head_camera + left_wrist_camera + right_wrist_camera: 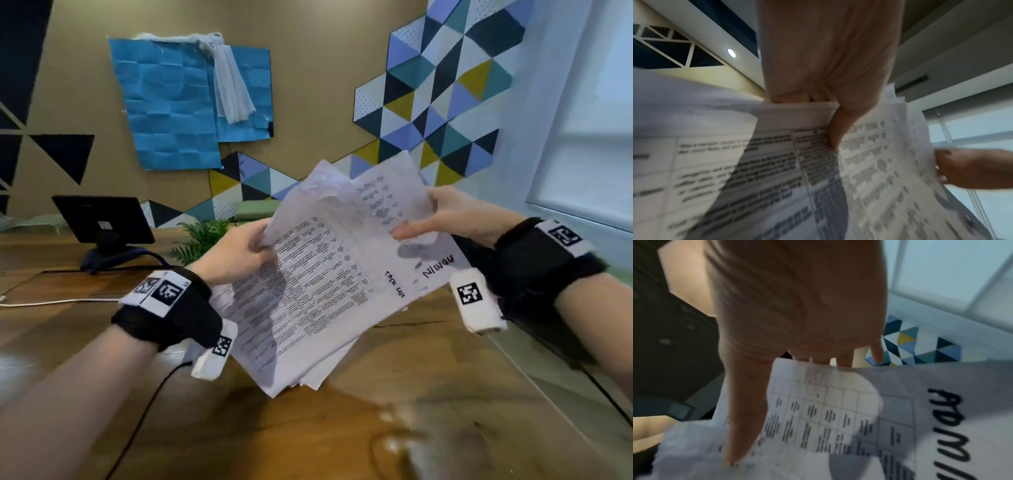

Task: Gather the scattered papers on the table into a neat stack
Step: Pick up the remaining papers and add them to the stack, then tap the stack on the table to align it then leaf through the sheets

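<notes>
A loose bundle of printed white papers (322, 277) hangs tilted in the air above the wooden table (308, 428). Its sheets are fanned and uneven at the edges. My left hand (239, 250) grips the bundle's left edge, thumb on the printed top sheet. The left wrist view shows that thumb (838, 129) pressed on the papers (777, 170). My right hand (442, 219) holds the right edge, thumb on top and fingers behind. In the right wrist view the thumb (744, 410) lies across a sheet with a grid and handwriting (838, 415).
A small dark monitor (102, 222) on a stand sits at the table's far left, with cables (68, 301) running across the wood. A green plant (202, 240) stands behind my left hand. Blue paper sheets (178, 102) hang on the wall.
</notes>
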`<state>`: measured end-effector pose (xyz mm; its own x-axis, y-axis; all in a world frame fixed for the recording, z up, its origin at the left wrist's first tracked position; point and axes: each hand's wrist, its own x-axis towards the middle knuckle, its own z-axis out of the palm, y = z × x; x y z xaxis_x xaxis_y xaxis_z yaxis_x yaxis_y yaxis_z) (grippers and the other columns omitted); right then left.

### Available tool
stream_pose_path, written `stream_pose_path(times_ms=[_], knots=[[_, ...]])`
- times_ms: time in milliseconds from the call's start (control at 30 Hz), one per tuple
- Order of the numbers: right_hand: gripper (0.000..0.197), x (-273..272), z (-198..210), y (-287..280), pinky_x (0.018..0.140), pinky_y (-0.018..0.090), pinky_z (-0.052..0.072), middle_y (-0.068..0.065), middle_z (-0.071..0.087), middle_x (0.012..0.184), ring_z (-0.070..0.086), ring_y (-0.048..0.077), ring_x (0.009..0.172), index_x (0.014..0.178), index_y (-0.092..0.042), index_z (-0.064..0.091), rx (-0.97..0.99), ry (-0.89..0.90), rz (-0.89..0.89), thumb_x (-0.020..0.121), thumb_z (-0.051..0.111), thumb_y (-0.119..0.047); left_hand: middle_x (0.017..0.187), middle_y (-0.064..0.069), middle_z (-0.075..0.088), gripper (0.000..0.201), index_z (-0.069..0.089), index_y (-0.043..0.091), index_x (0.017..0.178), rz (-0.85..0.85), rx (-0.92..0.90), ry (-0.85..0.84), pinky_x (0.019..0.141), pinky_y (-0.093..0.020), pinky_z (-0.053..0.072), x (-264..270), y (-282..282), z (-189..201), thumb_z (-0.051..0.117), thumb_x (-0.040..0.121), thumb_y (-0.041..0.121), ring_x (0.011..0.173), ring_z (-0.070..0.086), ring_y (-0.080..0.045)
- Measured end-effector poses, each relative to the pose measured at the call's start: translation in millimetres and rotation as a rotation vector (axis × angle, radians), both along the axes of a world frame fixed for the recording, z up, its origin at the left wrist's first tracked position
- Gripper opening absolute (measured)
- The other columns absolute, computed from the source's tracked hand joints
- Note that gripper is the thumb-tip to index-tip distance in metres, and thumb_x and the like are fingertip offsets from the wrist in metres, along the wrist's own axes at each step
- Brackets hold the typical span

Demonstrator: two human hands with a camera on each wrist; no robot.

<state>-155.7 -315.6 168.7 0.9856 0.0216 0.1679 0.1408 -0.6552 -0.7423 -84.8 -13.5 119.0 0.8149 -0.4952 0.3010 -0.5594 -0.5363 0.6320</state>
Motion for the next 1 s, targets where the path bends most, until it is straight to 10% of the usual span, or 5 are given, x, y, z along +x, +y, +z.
stream_pose_path(times_ms=[200, 400, 500, 867, 1000], knots=[[0.048, 4, -81, -24, 0.099, 0.051, 0.049, 0.014, 0.072, 0.115, 0.068, 0.031, 0.108, 0.115, -0.004, 0.069, 0.369, 0.099, -0.005, 0.069, 0.080, -0.009, 0.124, 0.000, 0.064, 0.046, 0.054, 0.023, 0.132, -0.042, 0.396, -0.142, 0.098, -0.034, 0.046, 0, -13, 28, 0.057, 0.088, 0.009, 0.111, 0.060, -0.022], [0.069, -17, -158, -14, 0.093, 0.042, 0.054, 0.011, 0.072, 0.116, 0.068, 0.028, 0.108, 0.112, -0.012, 0.068, 0.684, 0.142, -0.019, 0.050, 0.090, -0.032, 0.102, -0.004, 0.065, 0.032, 0.054, 0.019, 0.110, -0.093, 0.639, -0.221, 0.078, -0.038, 0.051, -5, -42, 8, 0.049, 0.082, 0.006, 0.091, 0.060, -0.026], [0.037, -14, -183, -1, 0.102, 0.051, 0.046, 0.014, 0.067, 0.124, 0.064, 0.032, 0.115, 0.122, -0.012, 0.060, 0.702, 0.173, -0.019, 0.086, 0.062, -0.006, 0.097, -0.012, 0.063, 0.013, 0.041, 0.017, 0.101, -0.124, 0.728, -0.237, 0.070, -0.037, 0.044, -9, -47, -22, 0.044, 0.090, 0.010, 0.086, 0.058, -0.033], [0.019, 0, -152, 1, 0.080, 0.040, 0.056, 0.014, 0.071, 0.109, 0.069, 0.028, 0.094, 0.099, -0.017, 0.066, 0.579, -0.017, -0.303, 0.086, 0.062, -0.004, 0.084, -0.001, 0.064, 0.018, 0.042, 0.025, 0.081, -0.051, 0.401, -0.309, 0.071, -0.037, 0.046, 6, -16, -28, 0.048, 0.093, 0.013, 0.082, 0.061, -0.030], [0.028, 13, -116, -12, 0.085, 0.043, 0.054, 0.015, 0.069, 0.111, 0.066, 0.028, 0.095, 0.115, -0.005, 0.062, 0.491, -0.197, -0.308, 0.088, 0.063, -0.011, 0.109, -0.003, 0.068, 0.016, 0.059, 0.013, 0.108, 0.005, 0.168, -0.200, 0.088, -0.037, 0.048, 17, -6, 0, 0.053, 0.093, 0.014, 0.098, 0.062, -0.024]])
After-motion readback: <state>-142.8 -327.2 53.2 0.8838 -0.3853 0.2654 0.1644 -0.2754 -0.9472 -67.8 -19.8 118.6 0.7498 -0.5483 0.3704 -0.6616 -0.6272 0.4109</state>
